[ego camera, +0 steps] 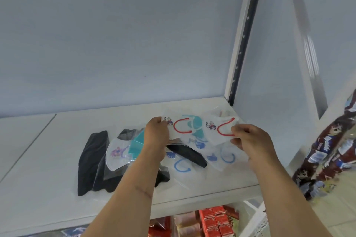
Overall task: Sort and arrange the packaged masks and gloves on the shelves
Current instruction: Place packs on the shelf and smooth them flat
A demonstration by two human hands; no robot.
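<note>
Both arms reach over the shelf (48,188); left hand (157,133) pinches one red-loop mask pack (180,127); right hand (248,138) pinches another (221,128).

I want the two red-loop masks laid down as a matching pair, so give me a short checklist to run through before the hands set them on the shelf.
1. Left hand grips a red-loop mask packet: ok.
2. Right hand pinches the second red-loop mask packet: ok.
3. The two packets match in print and loop colour: ok.
4. Bare shelf space to the left of the pile: ok.
5. Pile below sorted by kind: not ok; black masks, a teal mask and blue-loop masks overlap.
6. Packets sealed and undamaged: cannot tell, too blurred.
</note>
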